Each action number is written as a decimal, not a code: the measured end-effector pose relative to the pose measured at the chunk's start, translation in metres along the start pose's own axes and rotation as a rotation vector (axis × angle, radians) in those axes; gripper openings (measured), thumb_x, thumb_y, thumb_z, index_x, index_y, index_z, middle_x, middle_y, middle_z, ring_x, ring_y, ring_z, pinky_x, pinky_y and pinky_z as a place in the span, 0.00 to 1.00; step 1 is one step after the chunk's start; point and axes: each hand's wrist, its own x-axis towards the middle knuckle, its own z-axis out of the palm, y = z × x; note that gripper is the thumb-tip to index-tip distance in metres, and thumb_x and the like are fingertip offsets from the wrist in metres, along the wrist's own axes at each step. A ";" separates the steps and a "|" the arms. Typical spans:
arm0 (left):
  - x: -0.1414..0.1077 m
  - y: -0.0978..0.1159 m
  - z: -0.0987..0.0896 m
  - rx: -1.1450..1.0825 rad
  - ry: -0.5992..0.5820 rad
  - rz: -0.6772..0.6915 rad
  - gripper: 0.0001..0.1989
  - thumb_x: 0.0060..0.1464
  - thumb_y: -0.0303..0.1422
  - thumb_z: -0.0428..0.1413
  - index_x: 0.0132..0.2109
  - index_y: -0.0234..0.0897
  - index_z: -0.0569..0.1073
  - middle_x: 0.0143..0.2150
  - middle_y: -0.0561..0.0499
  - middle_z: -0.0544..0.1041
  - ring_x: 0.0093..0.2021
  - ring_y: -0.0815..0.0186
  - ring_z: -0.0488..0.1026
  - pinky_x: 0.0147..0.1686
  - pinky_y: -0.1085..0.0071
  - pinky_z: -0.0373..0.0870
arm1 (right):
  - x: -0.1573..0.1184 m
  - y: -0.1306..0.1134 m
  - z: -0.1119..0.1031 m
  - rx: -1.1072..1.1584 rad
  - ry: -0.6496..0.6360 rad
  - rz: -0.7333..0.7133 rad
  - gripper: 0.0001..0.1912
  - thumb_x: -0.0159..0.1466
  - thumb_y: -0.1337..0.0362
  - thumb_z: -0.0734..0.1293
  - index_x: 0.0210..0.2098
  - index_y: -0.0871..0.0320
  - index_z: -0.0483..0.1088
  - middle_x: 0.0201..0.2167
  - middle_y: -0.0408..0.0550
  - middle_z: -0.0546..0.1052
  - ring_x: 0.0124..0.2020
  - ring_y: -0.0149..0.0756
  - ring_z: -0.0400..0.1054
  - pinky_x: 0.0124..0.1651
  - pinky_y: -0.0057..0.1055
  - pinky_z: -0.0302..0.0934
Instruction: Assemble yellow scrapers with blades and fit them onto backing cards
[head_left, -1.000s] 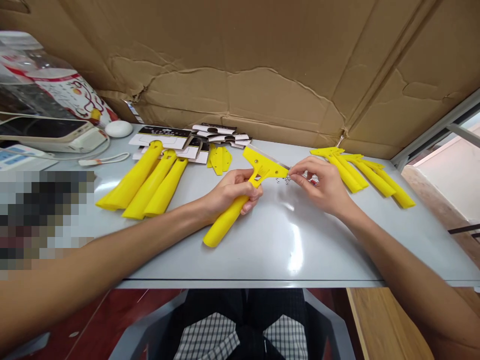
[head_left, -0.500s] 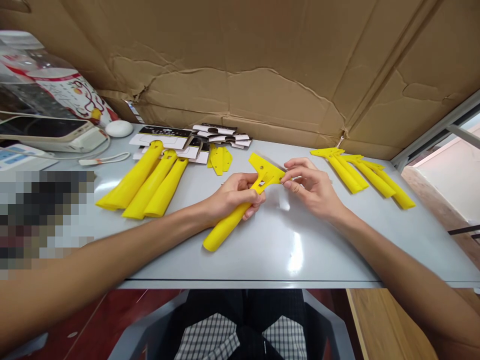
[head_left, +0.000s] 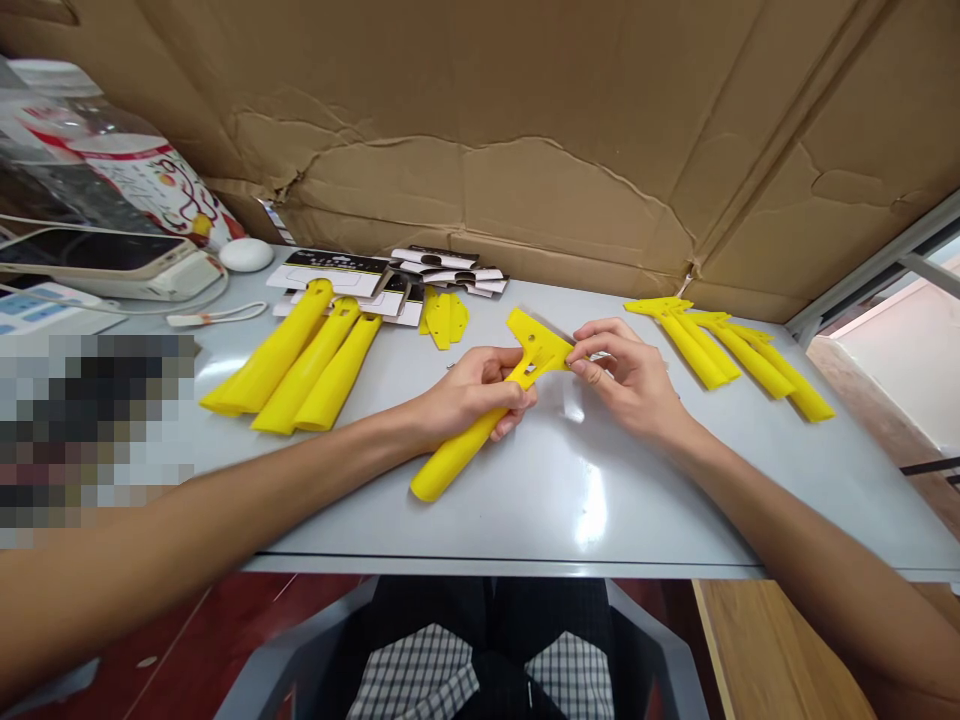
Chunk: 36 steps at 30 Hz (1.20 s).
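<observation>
A yellow scraper point(head_left: 461, 450) lies tilted over the middle of the table, its wide head pointing up and right. My left hand point(head_left: 484, 395) is wrapped round its handle just below the head. With thumb and fingertips, my right hand point(head_left: 626, 370) pinches the right corner of the head, where a thin clear or metallic strip runs along the edge. Yellow handles point(head_left: 289, 355) lie side by side at the left, their upper ends by black-and-white cards point(head_left: 330, 275). Flat yellow plates point(head_left: 448, 320) rest behind my left hand. Several yellow scrapers point(head_left: 701, 345) lie at the right.
A cardboard sheet point(head_left: 465, 120) stands behind the grey table point(head_left: 525, 520). At the left are a bottle point(head_left: 142, 175), a phone point(head_left: 90, 250), a white rounded object point(head_left: 246, 254) and a cable. More folded cards point(head_left: 450, 268) lie at the back.
The whole view has shifted slightly, so most things appear a little farther right. Both hands keep the same hold on the scraper.
</observation>
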 end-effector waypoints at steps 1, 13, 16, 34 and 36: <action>0.000 0.000 0.000 0.004 -0.001 0.001 0.07 0.53 0.32 0.62 0.35 0.36 0.72 0.19 0.57 0.71 0.17 0.73 0.63 0.18 0.75 0.59 | 0.000 -0.001 0.001 -0.003 0.003 -0.004 0.08 0.71 0.55 0.73 0.40 0.50 0.82 0.50 0.51 0.76 0.52 0.42 0.74 0.47 0.38 0.73; -0.001 0.000 0.000 0.040 0.028 -0.010 0.08 0.53 0.33 0.62 0.34 0.37 0.70 0.18 0.56 0.70 0.16 0.72 0.63 0.19 0.74 0.59 | -0.002 -0.009 0.004 -0.169 0.048 -0.084 0.05 0.70 0.63 0.70 0.38 0.52 0.79 0.44 0.50 0.80 0.47 0.41 0.76 0.42 0.37 0.73; 0.000 -0.002 -0.001 0.056 0.023 -0.005 0.07 0.54 0.32 0.62 0.35 0.37 0.71 0.19 0.56 0.71 0.17 0.72 0.63 0.20 0.74 0.60 | -0.003 -0.010 0.005 -0.206 0.066 -0.104 0.04 0.70 0.64 0.70 0.38 0.53 0.79 0.44 0.50 0.81 0.45 0.40 0.76 0.41 0.37 0.72; 0.000 0.003 0.004 0.078 0.031 -0.012 0.08 0.53 0.33 0.62 0.37 0.36 0.71 0.19 0.57 0.71 0.17 0.71 0.64 0.19 0.74 0.62 | -0.006 -0.010 0.011 -0.348 0.133 -0.132 0.05 0.67 0.67 0.69 0.34 0.53 0.75 0.38 0.48 0.81 0.40 0.40 0.77 0.42 0.39 0.72; 0.000 0.003 0.005 0.083 0.028 -0.007 0.08 0.53 0.33 0.62 0.37 0.36 0.71 0.19 0.57 0.71 0.17 0.71 0.64 0.19 0.74 0.62 | -0.006 -0.010 0.011 -0.371 0.137 -0.143 0.06 0.67 0.67 0.69 0.33 0.53 0.74 0.37 0.48 0.81 0.40 0.41 0.77 0.42 0.39 0.72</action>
